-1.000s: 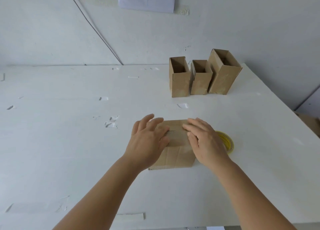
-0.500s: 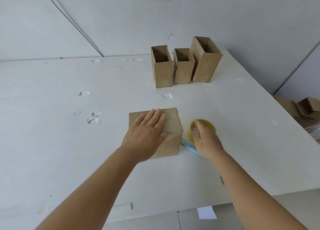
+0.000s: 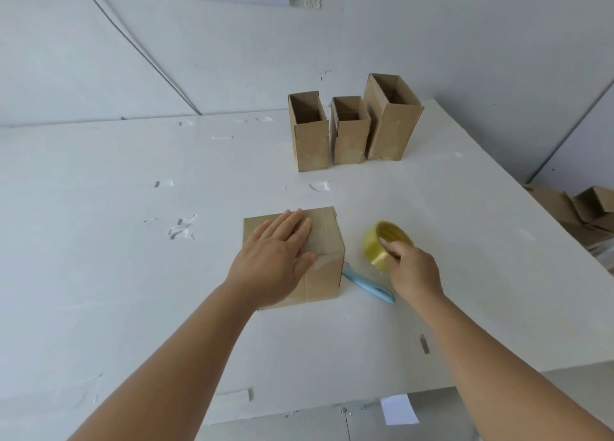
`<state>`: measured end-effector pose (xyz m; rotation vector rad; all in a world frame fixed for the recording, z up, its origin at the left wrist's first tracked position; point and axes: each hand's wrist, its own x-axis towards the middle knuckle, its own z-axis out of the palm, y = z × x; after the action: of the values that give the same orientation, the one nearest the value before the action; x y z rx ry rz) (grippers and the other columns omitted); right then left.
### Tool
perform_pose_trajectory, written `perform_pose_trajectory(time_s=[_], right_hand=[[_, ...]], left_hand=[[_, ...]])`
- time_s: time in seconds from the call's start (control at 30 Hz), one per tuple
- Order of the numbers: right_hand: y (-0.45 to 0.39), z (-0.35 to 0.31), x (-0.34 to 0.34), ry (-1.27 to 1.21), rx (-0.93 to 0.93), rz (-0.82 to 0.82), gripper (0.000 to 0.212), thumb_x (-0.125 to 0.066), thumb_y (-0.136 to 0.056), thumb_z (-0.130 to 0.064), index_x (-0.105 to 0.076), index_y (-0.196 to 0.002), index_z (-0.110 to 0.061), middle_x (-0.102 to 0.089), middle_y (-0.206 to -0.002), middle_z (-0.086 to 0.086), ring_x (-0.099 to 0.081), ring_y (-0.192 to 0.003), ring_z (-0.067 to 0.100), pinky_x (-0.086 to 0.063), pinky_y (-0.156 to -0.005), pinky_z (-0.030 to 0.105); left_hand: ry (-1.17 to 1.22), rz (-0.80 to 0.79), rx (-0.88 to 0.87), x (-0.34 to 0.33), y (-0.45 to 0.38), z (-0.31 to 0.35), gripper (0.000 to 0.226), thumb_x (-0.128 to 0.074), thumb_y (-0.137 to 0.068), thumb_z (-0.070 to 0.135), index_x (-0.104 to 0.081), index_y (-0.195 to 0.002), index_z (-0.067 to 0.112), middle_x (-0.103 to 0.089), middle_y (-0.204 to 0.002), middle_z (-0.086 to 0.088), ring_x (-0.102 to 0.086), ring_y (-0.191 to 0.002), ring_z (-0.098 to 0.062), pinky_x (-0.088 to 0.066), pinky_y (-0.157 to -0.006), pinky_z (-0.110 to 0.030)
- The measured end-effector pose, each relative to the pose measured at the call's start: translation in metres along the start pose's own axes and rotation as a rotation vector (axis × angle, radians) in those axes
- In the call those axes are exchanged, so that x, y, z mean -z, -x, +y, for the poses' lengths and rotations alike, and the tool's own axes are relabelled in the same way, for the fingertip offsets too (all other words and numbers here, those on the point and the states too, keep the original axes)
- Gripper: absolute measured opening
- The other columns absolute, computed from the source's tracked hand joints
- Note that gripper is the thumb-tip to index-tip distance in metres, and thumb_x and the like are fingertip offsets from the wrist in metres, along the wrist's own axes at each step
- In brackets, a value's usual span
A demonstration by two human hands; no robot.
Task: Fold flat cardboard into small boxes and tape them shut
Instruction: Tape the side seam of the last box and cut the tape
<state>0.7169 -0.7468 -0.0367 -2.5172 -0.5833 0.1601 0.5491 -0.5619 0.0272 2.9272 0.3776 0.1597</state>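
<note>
Our left hand lies flat, palm down and fingers spread, on top of the closed cardboard box, which stands on the white worktop near the middle of the view. The hand presses the top flaps and grips nothing. The box's front face shows a vertical seam, and its right edge is bare of the hand.

Our right hand is just to the right of the box, curled around the yellow tape roll. The fingers wrap over the near rim of the roll, which is tilted so that its open core faces up and away from us. Whether the roll rests on the worktop or is lifted just clear of it we cannot tell.

Between the box and that hand a light blue utility knife lies on the worktop, its far end touching or nearly touching the box's lower right corner, its near end under our right wrist.

Farther back, well apart from the box under our hand, three open-topped cardboard boxes stand upright in a row, side by side, the right one taller and leaning slightly. Scraps of clear tape are stuck to the worktop. Beyond the worktop's right edge more cardboard is piled.
</note>
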Motion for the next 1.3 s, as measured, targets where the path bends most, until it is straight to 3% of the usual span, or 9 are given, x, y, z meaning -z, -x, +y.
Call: perform_pose_trajectory(time_s=[0.1,0.23,0.33,0.4,0.57,0.7,0.93,1.1,1.3], right_hand=[[0.002,-0.011,0.02,-0.202,-0.034,0.104,0.018,-0.059,-0.088,-0.018,-0.071,-0.102,-0.019,-0.072,-0.093,0.004,-0.062,-0.084,0.023,-0.047,-0.073,0.029],[0.011,-0.048,0.052,-0.472,0.001,0.192,0.024,-0.062,-0.086,-0.015,-0.07,-0.107,-0.02,-0.068,-0.089,-0.01,-0.061,-0.083,0.008,-0.041,-0.068,0.012],[0.019,-0.079,0.064,-0.625,0.085,0.208,0.021,-0.062,-0.086,-0.017,-0.07,-0.104,-0.024,-0.069,-0.09,-0.016,-0.064,-0.085,0.001,-0.046,-0.075,0.016],[0.025,-0.097,0.064,-0.672,0.142,0.202,0.019,-0.063,-0.086,-0.018,-0.069,-0.102,-0.025,-0.07,-0.091,-0.016,-0.064,-0.084,-0.004,-0.049,-0.076,0.014],[0.036,-0.127,0.045,-0.68,0.204,0.178,0.013,-0.066,-0.085,-0.019,-0.065,-0.094,-0.029,-0.068,-0.086,-0.019,-0.063,-0.08,-0.007,-0.047,-0.072,0.009],[0.042,-0.137,0.025,-0.664,0.219,0.174,0.012,-0.067,-0.085,-0.018,-0.061,-0.091,-0.027,-0.064,-0.082,-0.021,-0.059,-0.075,-0.014,-0.041,-0.066,0.001],[0.042,-0.143,0.007,-0.64,0.227,0.246,0.012,-0.068,-0.084,-0.019,-0.059,-0.093,-0.018,-0.066,-0.089,-0.008,-0.062,-0.08,0.0,-0.044,-0.068,0.007],[0.042,-0.144,0.006,-0.616,0.246,0.261,0.013,-0.069,-0.084,-0.019,-0.058,-0.091,-0.019,-0.065,-0.087,-0.009,-0.061,-0.078,-0.004,-0.045,-0.066,0.005],[0.042,-0.147,-0.004,-0.592,0.275,0.305,0.016,-0.07,-0.083,-0.015,-0.054,-0.085,-0.019,-0.064,-0.085,-0.004,-0.06,-0.074,0.002,-0.042,-0.064,0.004]], left_hand=[[0.029,0.014,-0.003,-0.002,0.0,-0.001,0.064,-0.022,-0.097,0.054,-0.015,-0.153,0.024,-0.004,-0.161,0.009,0.003,-0.147,-0.007,0.005,-0.116,-0.023],[0.162,0.063,0.017,0.0,-0.002,0.0,0.077,-0.006,-0.085,0.059,-0.03,-0.149,0.023,-0.02,-0.158,0.009,-0.009,-0.146,-0.009,-0.003,-0.115,-0.021],[0.265,0.08,0.053,0.005,-0.001,0.001,0.058,-0.032,-0.097,0.043,-0.023,-0.151,0.024,-0.027,-0.155,0.008,-0.016,-0.144,-0.009,-0.01,-0.114,-0.021],[0.377,0.096,0.091,0.009,0.001,0.002,0.065,-0.049,-0.095,0.032,-0.017,-0.152,0.027,-0.037,-0.15,0.01,-0.029,-0.138,-0.009,-0.023,-0.111,-0.022],[0.676,0.207,0.209,0.011,0.006,-0.002,0.064,-0.064,-0.087,0.022,-0.034,-0.143,0.033,-0.053,-0.128,0.015,-0.049,-0.112,0.004,-0.033,-0.084,0.0],[0.861,0.298,0.276,0.014,0.008,-0.008,0.047,-0.067,-0.085,0.018,-0.052,-0.128,0.029,-0.06,-0.118,0.013,-0.055,-0.107,0.008,-0.045,-0.089,-0.01],[1.031,0.368,0.358,0.015,0.007,-0.007,0.016,-0.069,-0.084,0.017,-0.068,-0.09,0.032,-0.072,-0.087,0.009,-0.067,-0.084,-0.008,-0.056,-0.079,-0.03],[1.104,0.401,0.411,0.017,0.004,-0.003,0.005,-0.07,-0.084,0.02,-0.071,-0.079,0.022,-0.069,-0.069,0.01,-0.06,-0.063,-0.004,-0.051,-0.062,-0.027],[1.08,0.353,0.398,0.018,0.001,-0.005,0.014,-0.06,-0.092,0.026,-0.064,-0.084,0.014,-0.068,-0.08,0.001,-0.064,-0.076,-0.012,-0.055,-0.073,-0.03]])
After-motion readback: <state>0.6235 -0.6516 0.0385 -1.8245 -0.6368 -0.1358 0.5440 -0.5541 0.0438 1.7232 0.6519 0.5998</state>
